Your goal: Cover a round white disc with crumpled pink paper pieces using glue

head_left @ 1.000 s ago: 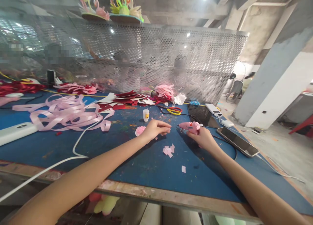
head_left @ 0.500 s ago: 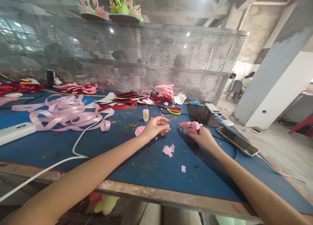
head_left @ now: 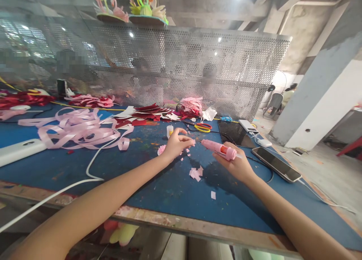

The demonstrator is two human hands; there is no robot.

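Between the thumb and fingertips of my left hand (head_left: 175,146) is a small pink piece (head_left: 193,142). My right hand (head_left: 236,163) is wrapped round a pink glue gun (head_left: 217,148), its nozzle pointing left, a short gap from that piece. Behind my left wrist a pink ruffled bundle (head_left: 161,150) is partly hidden. A small white bottle with a yellow label (head_left: 170,131) stands just beyond my left hand. Nearer the front edge lie a little heap of pink squares (head_left: 196,173) and one single pale square (head_left: 213,195).
Pink ribbon (head_left: 82,130) is heaped at the left, with red and white sheets (head_left: 144,114) behind. Scissors (head_left: 203,127) lie past my hands. A phone (head_left: 276,164) with a cable is at the right. A perforated metal screen (head_left: 181,71) borders the table's back; people show through it.
The glue gun has been raised and tilted, and its nozzle is now closer to my left fingertips. My left hand still pinches the small piece. The view has shifted slightly.
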